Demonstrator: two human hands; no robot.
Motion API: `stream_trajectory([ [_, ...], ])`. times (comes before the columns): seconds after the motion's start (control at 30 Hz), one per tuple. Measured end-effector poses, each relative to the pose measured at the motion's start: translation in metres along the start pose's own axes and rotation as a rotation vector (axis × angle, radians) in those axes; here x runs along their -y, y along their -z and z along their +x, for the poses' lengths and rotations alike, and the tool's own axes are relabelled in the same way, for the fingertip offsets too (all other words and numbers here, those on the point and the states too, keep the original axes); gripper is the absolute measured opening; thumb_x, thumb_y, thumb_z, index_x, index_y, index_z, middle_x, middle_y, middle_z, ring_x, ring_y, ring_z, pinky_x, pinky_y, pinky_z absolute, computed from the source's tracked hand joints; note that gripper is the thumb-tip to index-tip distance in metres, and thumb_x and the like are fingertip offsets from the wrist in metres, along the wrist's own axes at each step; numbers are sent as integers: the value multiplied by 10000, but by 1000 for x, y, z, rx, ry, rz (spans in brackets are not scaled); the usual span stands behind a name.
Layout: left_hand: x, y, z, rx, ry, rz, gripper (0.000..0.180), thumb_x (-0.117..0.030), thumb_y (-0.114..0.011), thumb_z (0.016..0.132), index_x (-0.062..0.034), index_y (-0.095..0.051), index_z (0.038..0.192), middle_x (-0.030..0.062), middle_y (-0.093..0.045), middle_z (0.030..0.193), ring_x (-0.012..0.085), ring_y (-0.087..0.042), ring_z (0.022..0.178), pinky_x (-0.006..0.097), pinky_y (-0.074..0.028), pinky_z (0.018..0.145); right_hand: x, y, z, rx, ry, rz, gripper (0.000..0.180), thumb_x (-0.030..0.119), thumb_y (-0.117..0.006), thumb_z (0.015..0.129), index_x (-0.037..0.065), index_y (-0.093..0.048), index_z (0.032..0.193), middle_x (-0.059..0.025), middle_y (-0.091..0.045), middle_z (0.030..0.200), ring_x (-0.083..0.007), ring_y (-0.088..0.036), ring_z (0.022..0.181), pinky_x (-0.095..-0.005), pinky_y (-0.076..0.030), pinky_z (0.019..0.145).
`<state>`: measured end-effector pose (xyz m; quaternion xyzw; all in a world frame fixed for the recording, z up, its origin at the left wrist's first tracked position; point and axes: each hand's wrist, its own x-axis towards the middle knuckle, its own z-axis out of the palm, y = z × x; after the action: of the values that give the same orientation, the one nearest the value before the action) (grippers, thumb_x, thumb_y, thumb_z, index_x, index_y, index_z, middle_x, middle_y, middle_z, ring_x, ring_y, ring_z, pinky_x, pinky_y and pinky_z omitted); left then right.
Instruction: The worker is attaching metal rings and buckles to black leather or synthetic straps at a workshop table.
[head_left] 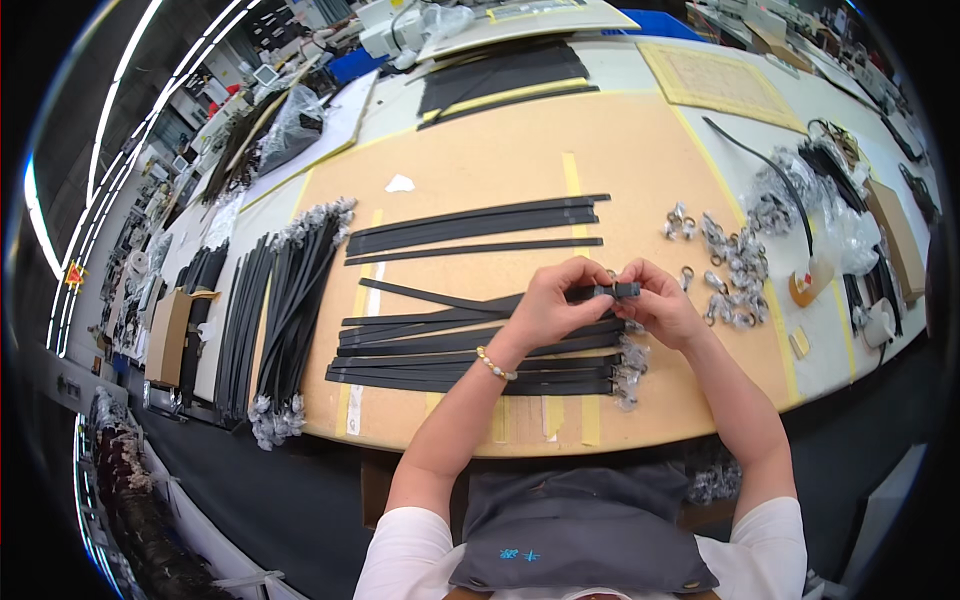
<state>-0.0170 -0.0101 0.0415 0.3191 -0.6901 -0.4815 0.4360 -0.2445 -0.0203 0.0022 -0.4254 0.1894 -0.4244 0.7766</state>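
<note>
Above the work table, my left hand [550,305] and my right hand [663,305] meet at the end of a black strap [626,290]. My left fingers are closed around the strap just short of its tip. The right fingertips pinch the tip itself, and a small ring-like metal piece seems to show there, too small to make out fully. Below my hands lie several black straps [470,372], their right ends fitted with metal clasps in clear wrap [630,368]. Farther back, a few plain straps [480,222] lie side by side.
Loose wrapped metal clasps [735,270] are heaped to the right, near a bottle of amber liquid [808,283] and a curved black cord [775,170]. At the left lie bundles of finished-looking straps [300,300] and a cardboard box [172,338]. Black sheet material [500,78] sits at the back.
</note>
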Motion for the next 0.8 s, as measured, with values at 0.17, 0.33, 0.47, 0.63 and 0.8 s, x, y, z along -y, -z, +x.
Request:
stream_trajectory([
  [0.17,-10,4,-7,-43,6,49,167,-2,-734,860,-11,-653,1005,-3,-679,888,41,-619,824,200,-488,717,-1,-10,5,83,31,59,167,112,-650,1005,48,-593,1149,-53,-666,1064,-140,-639,950,-316,-530,877],
  [0.33,-6,-4,-7,-83,-5,35,156,-6,-749,827,2,-663,957,5,-704,816,33,-630,759,199,-508,657,-4,-1,0,85,-21,107,248,163,-714,973,44,-625,1171,-68,-689,1061,-173,-678,960,-337,-562,901],
  [0.47,-12,-8,-14,-47,13,87,177,59,-746,823,6,-660,968,8,-683,867,42,-630,790,197,-507,700,-4,-2,-6,113,-32,102,215,127,-684,995,37,-642,1185,-62,-688,1051,-149,-664,944,-295,-546,852],
  [0.63,-21,-9,-15,-35,-37,173,118,50,-761,805,14,-681,883,10,-688,801,28,-612,734,194,-505,648,6,-7,-7,115,-151,41,260,177,-710,980,22,-646,1179,-60,-712,1041,-139,-684,913,-291,-558,860],
  [0.8,-23,-6,-13,3,-48,301,106,36,-760,789,15,-689,866,4,-695,765,16,-601,698,191,-504,617,11,-8,-7,99,-206,-81,298,232,-737,957,4,-680,1140,-68,-731,1006,-130,-682,882,-293,-556,840],
])
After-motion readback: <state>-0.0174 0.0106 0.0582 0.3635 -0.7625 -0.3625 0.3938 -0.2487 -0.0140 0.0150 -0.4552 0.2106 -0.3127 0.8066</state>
